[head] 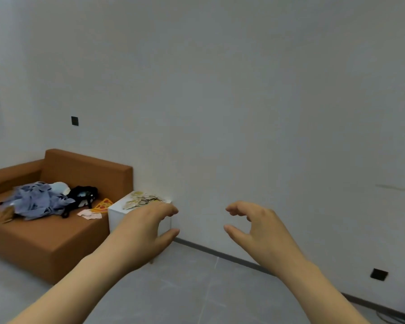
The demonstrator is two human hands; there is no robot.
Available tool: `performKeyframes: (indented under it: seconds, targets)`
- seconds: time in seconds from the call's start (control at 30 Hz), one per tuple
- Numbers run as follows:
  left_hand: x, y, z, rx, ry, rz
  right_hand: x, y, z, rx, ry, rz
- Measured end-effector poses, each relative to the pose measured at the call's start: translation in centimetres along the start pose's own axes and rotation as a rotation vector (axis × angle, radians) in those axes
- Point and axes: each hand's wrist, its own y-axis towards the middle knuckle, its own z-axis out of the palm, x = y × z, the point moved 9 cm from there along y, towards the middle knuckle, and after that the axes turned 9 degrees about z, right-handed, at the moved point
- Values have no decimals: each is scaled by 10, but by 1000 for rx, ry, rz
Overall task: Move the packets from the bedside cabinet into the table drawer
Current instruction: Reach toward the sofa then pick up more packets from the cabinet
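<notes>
A white bedside cabinet [117,216] stands against the wall beside a brown sofa. Several pale packets [140,199] lie in a heap on its top. My left hand [145,230] is raised in front of the cabinet and hides its right part; the fingers are loosely curled and hold nothing. My right hand [255,228] hovers further right, in front of the bare wall, fingers loosely curled and empty. Both hands are well short of the packets. No table drawer is in view.
The brown sofa [45,249] at the left carries a heap of blue clothes [35,199], a black bag [82,195], a pizza-slice toy [102,205] and some papers. Grey floor [197,288] spreads in front. A dark outlet [379,274] sits low on the right wall.
</notes>
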Motion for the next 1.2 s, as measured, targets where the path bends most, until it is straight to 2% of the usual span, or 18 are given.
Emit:
performKeyframes:
  seconds: [0.33,0.57,0.8,1.2]
  targets:
    - [122,69,60,71,49,-200,-23,146,95,144,68,-60]
    - [250,112,93,75,25,-298,-4,258,177,191,94,-67]
    - [386,160,112,108,-7,-344,22,365,268,261,88,-10]
    - [557,244,182,190,-60,-443,-2,522,400,371,126,78]
